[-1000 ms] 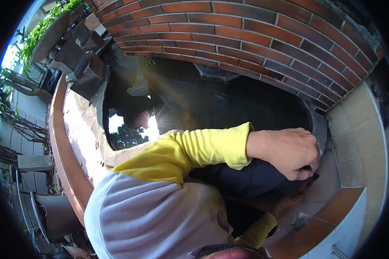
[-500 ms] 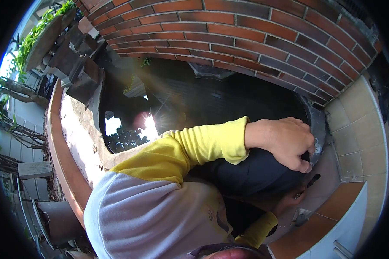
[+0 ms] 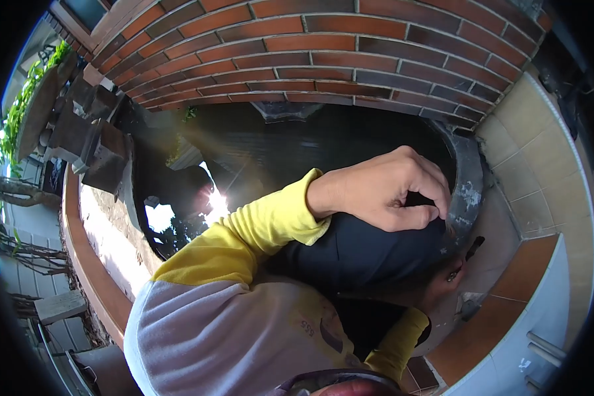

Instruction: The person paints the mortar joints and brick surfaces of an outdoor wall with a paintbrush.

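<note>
My left hand (image 3: 389,191), in a yellow cuff, lies over my dark-trousered knee (image 3: 376,254). Its fingers curl down and the thumb meets the index finger; I see nothing between them. Lower down, in shade, my right hand (image 3: 445,280) closes around a slim object with a black end (image 3: 474,247) that sticks out past the fingers. What kind of object it is cannot be made out. A small shiny spot shows at the fingers. Beneath that hand, a small grey object or patch (image 3: 468,305) shows on the pale floor (image 3: 492,270).
A dark pond (image 3: 270,155) with a grey rim (image 3: 467,191) lies ahead, against a brick wall (image 3: 323,43). Tiled wall (image 3: 525,158) and an orange-tiled ledge (image 3: 508,297) bound the right. Stone blocks (image 3: 102,155) and a curved orange border (image 3: 89,257) stand left.
The view has shifted, so wall and pond sit further left and lower. My left hand has moved left in view, its thumb and index finger closer together. My right hand keeps its hold.
</note>
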### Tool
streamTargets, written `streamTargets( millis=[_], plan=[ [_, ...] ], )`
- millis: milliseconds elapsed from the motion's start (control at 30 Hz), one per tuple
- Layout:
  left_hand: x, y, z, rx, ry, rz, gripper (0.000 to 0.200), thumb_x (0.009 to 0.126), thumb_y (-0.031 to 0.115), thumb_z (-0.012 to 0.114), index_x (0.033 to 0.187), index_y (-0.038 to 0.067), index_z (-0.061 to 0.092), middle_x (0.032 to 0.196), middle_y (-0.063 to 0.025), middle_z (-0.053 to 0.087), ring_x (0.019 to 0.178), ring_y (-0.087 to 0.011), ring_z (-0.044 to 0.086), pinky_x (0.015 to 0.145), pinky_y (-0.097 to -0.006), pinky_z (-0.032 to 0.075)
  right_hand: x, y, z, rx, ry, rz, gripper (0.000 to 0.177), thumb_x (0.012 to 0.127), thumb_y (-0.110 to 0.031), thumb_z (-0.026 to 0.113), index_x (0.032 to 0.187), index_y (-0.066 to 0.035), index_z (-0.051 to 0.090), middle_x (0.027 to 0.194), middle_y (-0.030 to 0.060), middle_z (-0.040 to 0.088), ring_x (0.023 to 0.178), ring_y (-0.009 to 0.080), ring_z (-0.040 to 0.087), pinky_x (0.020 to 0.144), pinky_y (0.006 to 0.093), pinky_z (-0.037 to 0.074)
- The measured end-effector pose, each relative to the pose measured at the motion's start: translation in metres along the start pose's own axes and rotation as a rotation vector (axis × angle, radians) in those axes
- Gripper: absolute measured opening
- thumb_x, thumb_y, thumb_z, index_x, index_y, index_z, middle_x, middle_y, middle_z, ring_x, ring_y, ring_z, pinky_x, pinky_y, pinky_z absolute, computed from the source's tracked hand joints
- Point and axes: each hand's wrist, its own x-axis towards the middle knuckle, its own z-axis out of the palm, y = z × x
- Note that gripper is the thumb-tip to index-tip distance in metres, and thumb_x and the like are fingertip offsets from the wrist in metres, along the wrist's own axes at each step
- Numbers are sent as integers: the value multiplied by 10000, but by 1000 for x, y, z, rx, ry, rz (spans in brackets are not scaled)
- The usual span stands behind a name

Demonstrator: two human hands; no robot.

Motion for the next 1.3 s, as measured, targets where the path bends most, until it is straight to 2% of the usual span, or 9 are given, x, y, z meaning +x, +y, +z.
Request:
streamTargets(
  millis=[100, 367, 600, 700, 767, 833, 1000, 1133, 1300],
  plan=[
    [-4, 9, -5, 88, 36, 63, 201, 748, -27, 620, 919, -3, 722, 925, -118, 721, 932, -340, 695, 857, -427, 546, 2, -7, -10, -62, -41, 20, 282, 1084, -151, 513, 1220, 62, 639, 1105, 196, 678, 1005, 271, 666, 902, 382, 524],
    [-4, 11, -31, 77, -254, -10, 493, 728, 242, 748, 1178, 41, 734, 1194, -155, 713, 1106, -394, 664, 929, -482, 506, 2, -18, -14, -154, -26, 74, 326, 1076, -198, 534, 1255, 58, 628, 1109, 170, 669, 989, 259, 656, 896, 355, 514],
    [10, -23, -37, -30, -351, -74, 557, 753, 293, 797, 1236, 28, 712, 1236, -171, 703, 1131, -411, 644, 939, -497, 505, 13, -37, -11, -271, -60, -20, 295, 1053, -188, 572, 1200, 47, 671, 990, 165, 697, 902, 262, 679, 839, 341, 527],
    [22, -47, -28, -140, -375, -19, 414, 795, 202, 764, 1171, 26, 749, 1191, -179, 721, 1090, -404, 667, 919, -488, 515, 23, -60, -11, -302, -25, 53, 283, 1043, -185, 594, 1191, 39, 681, 967, 159, 720, 846, 259, 697, 797, 340, 543],
    [34, -62, -21, -209, -376, 12, 307, 817, 119, 731, 1107, 30, 775, 1144, -174, 740, 1055, -388, 688, 896, -475, 523, 24, -60, -11, -296, 50, 93, 301, 1050, -212, 595, 1213, 31, 669, 962, 130, 709, 820, 205, 683, 781, 312, 540],
    [42, -82, -11, -301, -398, 47, 290, 817, 96, 724, 1095, 37, 779, 1139, -164, 744, 1052, -377, 691, 888, -469, 524, 25, -69, -14, -325, 106, 87, 299, 1042, -190, 619, 1250, 25, 615, 962, 119, 714, 798, 150, 676, 769, 273, 535],
    [58, -109, 10, -420, -473, 62, 237, 821, 47, 695, 1044, 56, 774, 1129, -121, 739, 1051, -343, 690, 887, -447, 518, 29, -101, -18, -190, 269, 160, 214, 1019, -135, 651, 1138, -6, 529, 946, 131, 734, 805, 129, 694, 729, 264, 547],
    [70, -115, 19, -415, -619, 60, 314, 830, 50, 670, 1139, 57, 728, 1192, -119, 696, 1109, -323, 660, 939, -438, 494, 37, -126, -15, -174, 324, 162, 182, 1021, -116, 644, 1094, -12, 514, 945, 128, 732, 814, 121, 681, 744, 249, 535],
    [80, -120, 23, -314, -870, 42, 590, 877, 438, 705, 1283, 15, 635, 1251, -183, 647, 1210, -367, 593, 1000, -476, 455, 59, -154, -19, -171, 254, 148, 215, 1004, -96, 669, 1114, -6, 507, 984, 141, 733, 881, 130, 689, 805, 255, 522]
  ],
)
